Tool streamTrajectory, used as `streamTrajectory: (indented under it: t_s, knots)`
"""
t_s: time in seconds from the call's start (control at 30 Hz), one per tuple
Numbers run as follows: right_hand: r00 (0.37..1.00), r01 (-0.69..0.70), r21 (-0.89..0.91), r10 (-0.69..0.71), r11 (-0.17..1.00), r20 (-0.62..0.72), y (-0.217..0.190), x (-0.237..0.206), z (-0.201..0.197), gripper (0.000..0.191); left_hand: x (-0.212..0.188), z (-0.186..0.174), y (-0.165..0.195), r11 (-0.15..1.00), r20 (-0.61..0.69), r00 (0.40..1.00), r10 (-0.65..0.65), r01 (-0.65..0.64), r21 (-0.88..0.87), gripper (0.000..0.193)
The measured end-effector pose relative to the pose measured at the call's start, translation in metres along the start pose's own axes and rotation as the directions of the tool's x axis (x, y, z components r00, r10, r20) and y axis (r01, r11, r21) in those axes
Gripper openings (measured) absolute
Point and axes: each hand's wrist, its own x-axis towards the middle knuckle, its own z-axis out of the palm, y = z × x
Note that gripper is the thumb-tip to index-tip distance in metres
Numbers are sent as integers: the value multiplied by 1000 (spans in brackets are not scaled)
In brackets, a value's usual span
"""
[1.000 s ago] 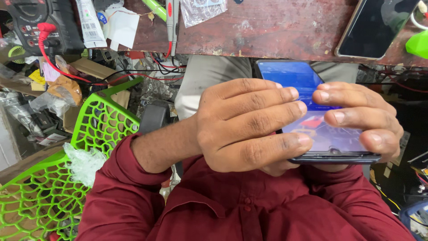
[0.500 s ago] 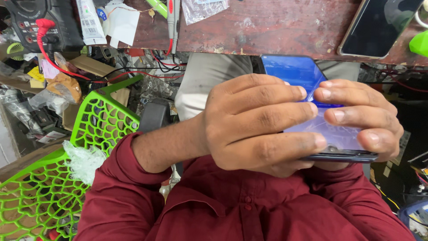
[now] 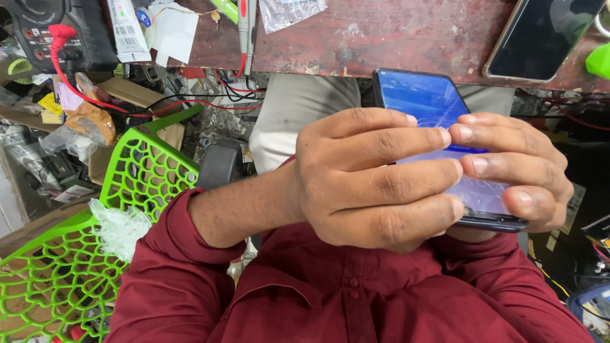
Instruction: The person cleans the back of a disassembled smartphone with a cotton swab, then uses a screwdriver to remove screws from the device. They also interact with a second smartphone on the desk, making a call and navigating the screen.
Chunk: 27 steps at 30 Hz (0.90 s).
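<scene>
Wooden table (image 3: 406,38), reddish and worn: upper edge of view, carrying a dark phone (image 3: 540,38) at its right end, a clear plastic bag (image 3: 289,11) and red probe leads.
Green lattice plastic chair (image 3: 70,254): lower left, beside the maroon sleeve (image 3: 165,279).
Left hand (image 3: 375,178): grip clamped over the near half of the smartphone, four fingers across its face.
Right hand (image 3: 515,168): grip clamped on the same phone's right edge, fingertips meeting the left's.
Smartphone (image 3: 422,98): blue, glass visibly cracked, held before the chest, clear of the table.
Handling note: judged fragile; steady, even pressure from both sides and fingertips kept off crack lines would suit.
</scene>
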Motion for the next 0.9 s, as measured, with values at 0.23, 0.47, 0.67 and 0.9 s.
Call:
streamTrajectory:
  t_s: [0.23,0.47,0.67,0.9]
  knots:
    - [995,-71,42,68,997,78,-8,4,-10,32,-2,2,2,999,3,999,-33,33,-37,18]
    - [999,27,39,-28,999,21,2,1,-1,34,-5,4,2,995,10,998,-61,62,-72,25]
    - [999,41,35,-42,999,13,4,5,2,32,-6,6,1,996,4,998,-58,58,-72,25]
    - [998,57,19,-57,998,10,9,6,6,30,-6,6,0,999,-1,999,-43,43,-13,18]
